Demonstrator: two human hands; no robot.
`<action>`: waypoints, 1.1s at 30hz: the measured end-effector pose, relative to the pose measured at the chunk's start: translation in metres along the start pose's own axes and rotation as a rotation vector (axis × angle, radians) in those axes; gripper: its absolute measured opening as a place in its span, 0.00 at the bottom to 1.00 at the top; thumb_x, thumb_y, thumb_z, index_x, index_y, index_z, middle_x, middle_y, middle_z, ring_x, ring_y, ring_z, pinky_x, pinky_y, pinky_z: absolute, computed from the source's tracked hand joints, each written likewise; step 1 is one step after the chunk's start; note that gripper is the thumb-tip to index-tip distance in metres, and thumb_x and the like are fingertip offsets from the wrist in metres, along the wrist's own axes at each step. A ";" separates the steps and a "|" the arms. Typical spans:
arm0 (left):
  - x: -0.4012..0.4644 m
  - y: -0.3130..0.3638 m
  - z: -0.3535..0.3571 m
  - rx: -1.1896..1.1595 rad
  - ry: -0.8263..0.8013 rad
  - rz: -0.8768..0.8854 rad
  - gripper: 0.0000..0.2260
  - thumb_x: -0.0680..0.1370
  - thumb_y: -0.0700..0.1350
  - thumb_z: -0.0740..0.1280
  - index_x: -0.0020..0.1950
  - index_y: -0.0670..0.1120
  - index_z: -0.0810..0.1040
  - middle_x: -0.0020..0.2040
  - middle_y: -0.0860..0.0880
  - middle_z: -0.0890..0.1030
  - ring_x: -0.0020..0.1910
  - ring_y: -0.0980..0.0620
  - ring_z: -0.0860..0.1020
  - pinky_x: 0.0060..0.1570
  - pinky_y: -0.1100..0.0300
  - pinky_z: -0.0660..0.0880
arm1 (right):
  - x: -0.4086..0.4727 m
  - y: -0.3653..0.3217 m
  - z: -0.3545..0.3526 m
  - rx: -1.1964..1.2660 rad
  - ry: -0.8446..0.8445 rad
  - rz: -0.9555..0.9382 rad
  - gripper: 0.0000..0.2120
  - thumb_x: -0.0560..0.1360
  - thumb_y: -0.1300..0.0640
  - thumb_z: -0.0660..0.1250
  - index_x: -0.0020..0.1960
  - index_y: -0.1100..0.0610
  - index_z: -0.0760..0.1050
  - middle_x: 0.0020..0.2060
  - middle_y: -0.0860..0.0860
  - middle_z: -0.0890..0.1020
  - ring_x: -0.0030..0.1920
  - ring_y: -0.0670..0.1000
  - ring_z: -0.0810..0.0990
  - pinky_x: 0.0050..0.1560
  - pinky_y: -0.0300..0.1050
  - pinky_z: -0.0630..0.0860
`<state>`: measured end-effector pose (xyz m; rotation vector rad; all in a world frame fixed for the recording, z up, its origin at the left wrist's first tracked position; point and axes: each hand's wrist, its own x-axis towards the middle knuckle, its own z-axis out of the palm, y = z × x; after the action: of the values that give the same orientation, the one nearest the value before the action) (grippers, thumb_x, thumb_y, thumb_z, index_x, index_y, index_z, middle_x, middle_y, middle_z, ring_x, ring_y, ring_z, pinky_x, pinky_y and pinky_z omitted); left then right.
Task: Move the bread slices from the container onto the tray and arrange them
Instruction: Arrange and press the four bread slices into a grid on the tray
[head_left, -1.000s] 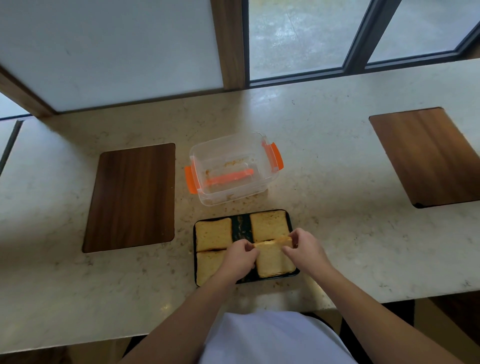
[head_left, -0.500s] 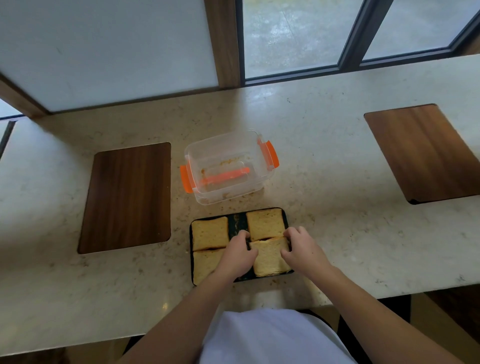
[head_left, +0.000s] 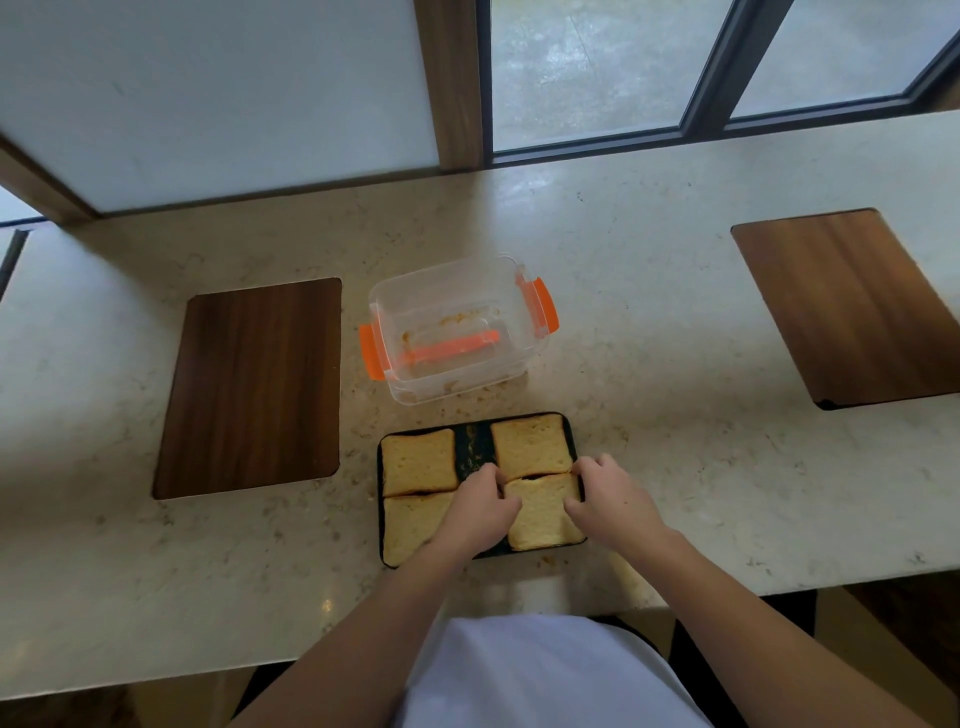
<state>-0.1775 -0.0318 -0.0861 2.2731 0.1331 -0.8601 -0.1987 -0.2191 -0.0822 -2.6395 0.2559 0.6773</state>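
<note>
A black tray (head_left: 474, 446) lies near the counter's front edge with several bread slices on it. One slice (head_left: 418, 461) fills the back left, another (head_left: 531, 445) the back right, a third (head_left: 408, 525) the front left. The front-right slice (head_left: 543, 514) lies flat between my hands. My left hand (head_left: 480, 506) pinches its left edge, and my right hand (head_left: 608, 496) grips its right edge. Behind the tray stands the clear container (head_left: 457, 327) with orange clips, holding only crumbs and an orange bar.
Two dark wooden boards are set into the pale stone counter, one at the left (head_left: 252, 387) and one at the far right (head_left: 852, 306). Windows and a wooden post run along the counter's far side. Crumbs lie around the container and tray.
The front-right slice, raised at its far edge a second ago, has come down flat on the tray. Both hands stay at its sides.
</note>
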 end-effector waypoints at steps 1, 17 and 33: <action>0.001 0.000 0.000 -0.021 0.017 -0.017 0.11 0.79 0.47 0.66 0.60 0.47 0.72 0.46 0.51 0.78 0.41 0.54 0.77 0.37 0.58 0.75 | 0.002 -0.001 -0.002 0.016 0.015 0.002 0.16 0.76 0.52 0.63 0.63 0.54 0.72 0.56 0.52 0.74 0.49 0.52 0.77 0.44 0.48 0.78; 0.024 0.023 -0.009 -0.042 0.024 -0.117 0.23 0.78 0.42 0.63 0.74 0.41 0.68 0.62 0.43 0.76 0.45 0.48 0.80 0.35 0.59 0.74 | 0.016 -0.018 -0.007 0.161 -0.035 0.088 0.22 0.76 0.52 0.63 0.68 0.57 0.70 0.62 0.53 0.73 0.53 0.53 0.77 0.52 0.50 0.78; 0.007 0.008 0.000 -0.240 -0.006 -0.226 0.26 0.79 0.47 0.66 0.75 0.44 0.67 0.52 0.52 0.77 0.48 0.54 0.77 0.55 0.50 0.80 | 0.000 -0.021 -0.002 0.151 -0.010 0.105 0.24 0.77 0.51 0.63 0.71 0.57 0.69 0.63 0.53 0.73 0.56 0.53 0.75 0.48 0.47 0.75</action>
<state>-0.1700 -0.0386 -0.0857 2.0551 0.4733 -0.9126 -0.1923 -0.2008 -0.0735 -2.4916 0.4279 0.6764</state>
